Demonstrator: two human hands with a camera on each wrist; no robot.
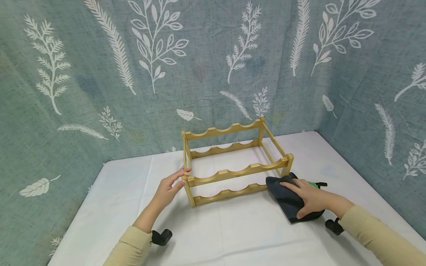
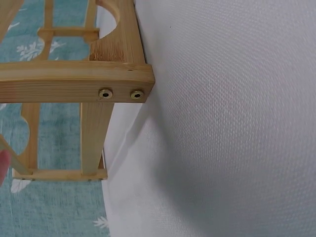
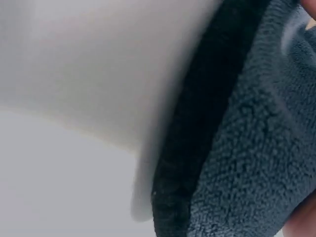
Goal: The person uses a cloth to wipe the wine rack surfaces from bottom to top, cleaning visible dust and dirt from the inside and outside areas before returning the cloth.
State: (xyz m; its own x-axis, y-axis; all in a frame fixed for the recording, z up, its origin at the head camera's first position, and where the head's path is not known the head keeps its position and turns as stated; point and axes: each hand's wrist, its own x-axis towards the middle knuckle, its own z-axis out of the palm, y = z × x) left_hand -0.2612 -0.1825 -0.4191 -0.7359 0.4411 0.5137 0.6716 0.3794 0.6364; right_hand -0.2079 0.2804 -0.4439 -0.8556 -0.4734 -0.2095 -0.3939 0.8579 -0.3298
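Observation:
A light wooden rack [image 1: 236, 170] with scalloped rails, like a wine rack, stands on the white table. My left hand [image 1: 169, 189] holds its front left corner near the top of the post, thumb in front and fingers behind. In the left wrist view the rack's screwed post [image 2: 74, 84] fills the upper left, and only a fingertip [image 2: 4, 165] shows. At the front right corner, my right hand [image 1: 307, 197] grips a bunched dark grey towel [image 1: 283, 195] against the rack. Up close, the towel [image 3: 247, 148] has a fuzzy weave and a black edge band.
A white cloth [image 1: 246, 229] covers the table. Blue-green fabric [image 1: 206, 74] with white leaf prints hangs behind it and on both sides. A green bit and a black loop [image 1: 321, 184] stick out beyond my right hand. Black wrist cameras [image 1: 162, 237] sit on both wrists.

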